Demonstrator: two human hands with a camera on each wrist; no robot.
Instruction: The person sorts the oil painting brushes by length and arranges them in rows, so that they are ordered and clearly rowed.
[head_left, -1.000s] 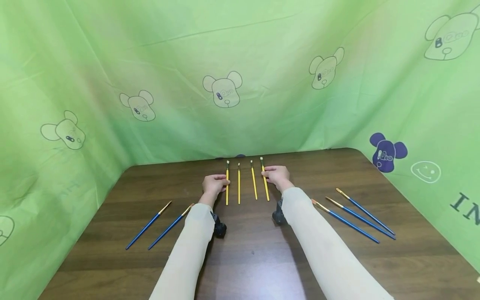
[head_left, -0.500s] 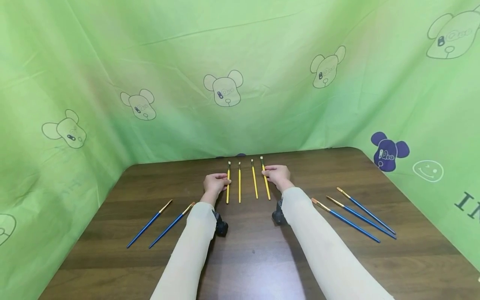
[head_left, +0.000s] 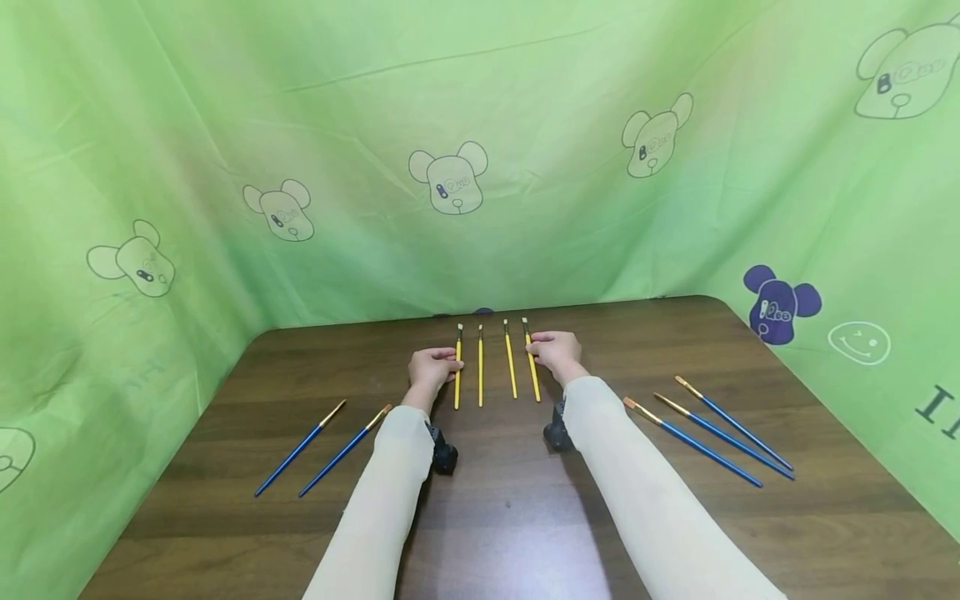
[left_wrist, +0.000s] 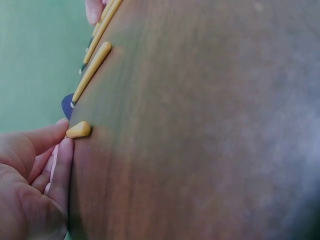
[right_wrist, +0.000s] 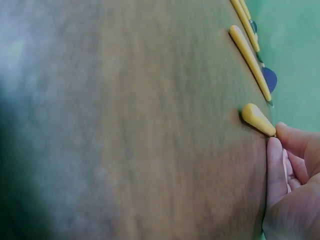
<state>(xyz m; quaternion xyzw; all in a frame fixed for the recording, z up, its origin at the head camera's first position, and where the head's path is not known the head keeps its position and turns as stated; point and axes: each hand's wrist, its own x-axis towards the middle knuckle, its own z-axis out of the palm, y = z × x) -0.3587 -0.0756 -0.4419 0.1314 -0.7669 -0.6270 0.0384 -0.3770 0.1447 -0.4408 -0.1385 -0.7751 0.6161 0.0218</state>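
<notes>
Several yellow paintbrushes lie in a row at the back of the table, white bristles pointing away. My left hand [head_left: 432,369] pinches the leftmost yellow paintbrush [head_left: 458,383] between thumb and fingers; the left wrist view shows its handle end [left_wrist: 80,130] just past the fingertips. On the other side, my right hand [head_left: 555,352] pinches the rightmost yellow paintbrush [head_left: 534,379], whose rounded end [right_wrist: 256,119] sticks out in the right wrist view. Between the hands are a thin yellow paintbrush [head_left: 481,367] and another yellow paintbrush [head_left: 511,362], both untouched.
Two blue paintbrushes [head_left: 288,461] [head_left: 337,459] lie slanted on the left of the brown wooden table [head_left: 510,533]. Three more blue paintbrushes [head_left: 705,451] [head_left: 727,437] [head_left: 738,427] lie on the right. A green printed cloth [head_left: 525,250] hangs behind and around the table.
The bristle end of the leftmost yellow paintbrush has shifted very slightly right in my left hand. My right hand and the other brushes look unmoved; the head view has drifted a little.
</notes>
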